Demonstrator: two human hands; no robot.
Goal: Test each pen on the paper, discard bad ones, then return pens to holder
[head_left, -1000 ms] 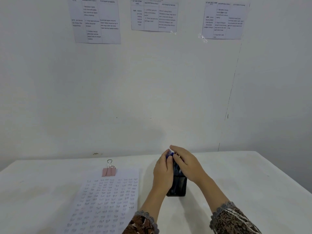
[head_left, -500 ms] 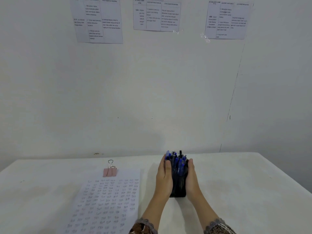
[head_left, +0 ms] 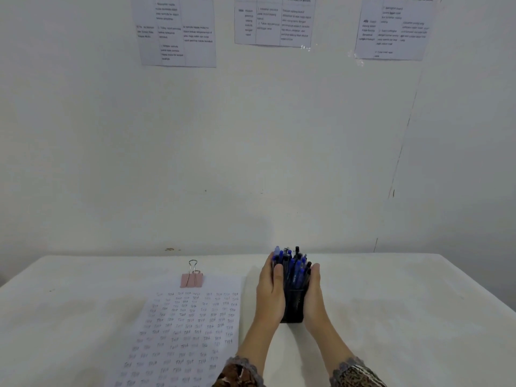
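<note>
A black pen holder (head_left: 292, 308) stands on the white table, packed with several blue and black pens (head_left: 293, 265) sticking up out of its top. My left hand (head_left: 270, 294) presses flat against the holder's left side, thumb at the front. My right hand (head_left: 314, 294) presses against its right side. Both hands cup the holder between them. Left of the hands lies the test paper (head_left: 190, 336), covered with rows of small handwritten marks.
A pink binder clip (head_left: 191, 277) grips the top edge of the paper. The white table (head_left: 405, 317) runs back to a white wall, where three printed sheets (head_left: 275, 20) hang.
My right hand came off the pen tops and dropped to the holder's right side. Both hands now clasp the holder from the sides, and the pens show on top.
</note>
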